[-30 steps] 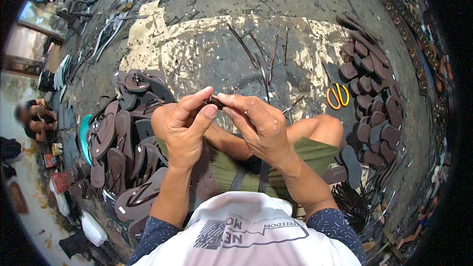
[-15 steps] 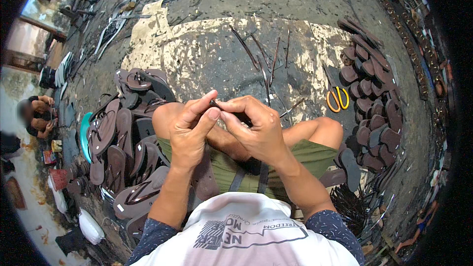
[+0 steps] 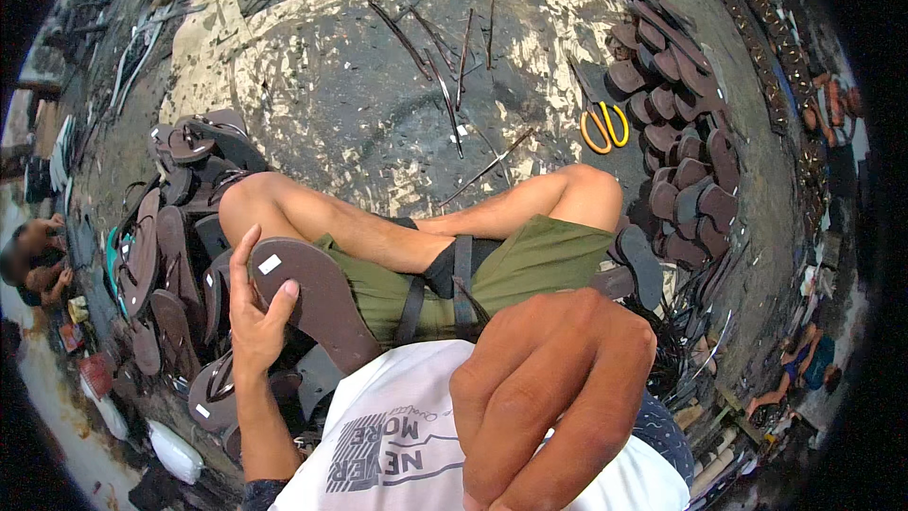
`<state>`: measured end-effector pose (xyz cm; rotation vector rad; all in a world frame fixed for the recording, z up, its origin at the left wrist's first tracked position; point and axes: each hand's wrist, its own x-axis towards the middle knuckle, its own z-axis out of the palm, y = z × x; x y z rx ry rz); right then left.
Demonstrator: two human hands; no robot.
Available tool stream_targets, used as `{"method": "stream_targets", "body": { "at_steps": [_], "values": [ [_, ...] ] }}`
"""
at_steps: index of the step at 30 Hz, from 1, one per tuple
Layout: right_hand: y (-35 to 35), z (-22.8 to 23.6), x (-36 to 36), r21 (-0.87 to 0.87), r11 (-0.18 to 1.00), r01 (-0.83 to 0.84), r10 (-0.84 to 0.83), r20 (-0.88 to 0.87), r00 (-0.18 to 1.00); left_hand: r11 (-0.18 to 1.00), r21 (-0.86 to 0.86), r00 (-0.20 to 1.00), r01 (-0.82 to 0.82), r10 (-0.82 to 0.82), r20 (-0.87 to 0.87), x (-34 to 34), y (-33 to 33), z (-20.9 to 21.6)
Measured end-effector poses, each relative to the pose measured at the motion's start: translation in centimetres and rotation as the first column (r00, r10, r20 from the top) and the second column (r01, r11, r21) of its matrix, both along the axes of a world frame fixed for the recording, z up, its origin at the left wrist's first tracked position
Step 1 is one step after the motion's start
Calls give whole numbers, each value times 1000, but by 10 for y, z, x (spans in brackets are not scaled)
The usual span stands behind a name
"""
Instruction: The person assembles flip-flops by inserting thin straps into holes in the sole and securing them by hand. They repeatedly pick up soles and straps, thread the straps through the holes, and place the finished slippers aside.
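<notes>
My left hand (image 3: pixel 261 317) grips the heel end of a brown sandal sole (image 3: pixel 326 308), thumb on its top near a small white label. That sole lies slanting over my left thigh, its other end against my shirt. Raised close to the camera, my right hand (image 3: pixel 558 397) is closed with its fingers curled. Anything inside it is hidden. Left of my knee lies a pile of brown flip-flops (image 3: pixel 172 251), several with dark straps fitted.
Dark straps (image 3: pixel 445 99) lie scattered on the worn sheet (image 3: pixel 331 123) ahead of me. Scissors (image 3: pixel 605 128) with yellow-orange handles lie beside stacked brown soles (image 3: pixel 690 194) at the right. Another person (image 3: pixel 38 260) sits far left, and one more (image 3: pixel 804 364) far right.
My hands were together, pinching a small dark piece. Now they are apart: the left has moved down-left and holds the sole; the right has come up close to the camera. The view has shifted.
</notes>
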<state>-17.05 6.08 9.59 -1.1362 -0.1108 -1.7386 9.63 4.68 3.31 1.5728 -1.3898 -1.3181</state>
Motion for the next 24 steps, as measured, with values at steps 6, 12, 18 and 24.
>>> {"method": "stream_targets", "body": {
  "at_steps": [6, 12, 18, 24],
  "values": [
    [-27, 1, -24, 15, 988, -154, 143, -459, 877, 988, 83, 986, -134, 141, -93, -5, -12, 2],
    [-39, -53, 12, 72, 778, 624, -220, -900, 377, 971, -235, 982, 41, -83, -170, -67, -40, 17],
    [-38, -57, 10, -187, 729, 658, -386, -906, 171, 857, -484, 984, 177, -144, 105, -79, -45, 16],
    [-39, -63, 14, -245, 668, 702, -431, -897, 97, 769, -587, 940, 254, -52, 338, -91, -44, 13]
  ]
}}
